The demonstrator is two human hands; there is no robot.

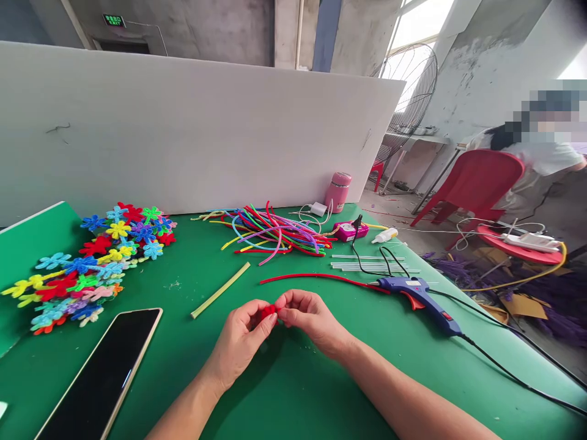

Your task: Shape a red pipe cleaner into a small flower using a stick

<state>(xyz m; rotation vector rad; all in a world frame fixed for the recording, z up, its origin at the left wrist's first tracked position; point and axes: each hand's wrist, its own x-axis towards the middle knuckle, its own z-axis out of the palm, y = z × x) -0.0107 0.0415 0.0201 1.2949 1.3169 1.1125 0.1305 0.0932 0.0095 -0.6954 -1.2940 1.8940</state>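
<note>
My left hand (pixel 243 336) and my right hand (pixel 305 318) meet over the green table (pixel 293 379), both pinching a small red pipe-cleaner piece (pixel 268 311) between their fingertips. Just beyond my hands lies a long red pipe cleaner (pixel 316 278). A pale yellow-green pipe cleaner (pixel 221 289) lies straight on the table to the left of my hands. Farther back sits a tangle of loose colourful pipe cleaners (pixel 270 235).
A heap of finished colourful pipe-cleaner flowers (pixel 92 263) is at the left, a dark phone (pixel 101 373) at the front left. A blue glue gun (pixel 419 296) with its cable, glue sticks (pixel 371 264), a pink bottle (pixel 338 190) and a white board stand behind. A person sits on a red chair (pixel 472 183) at the right.
</note>
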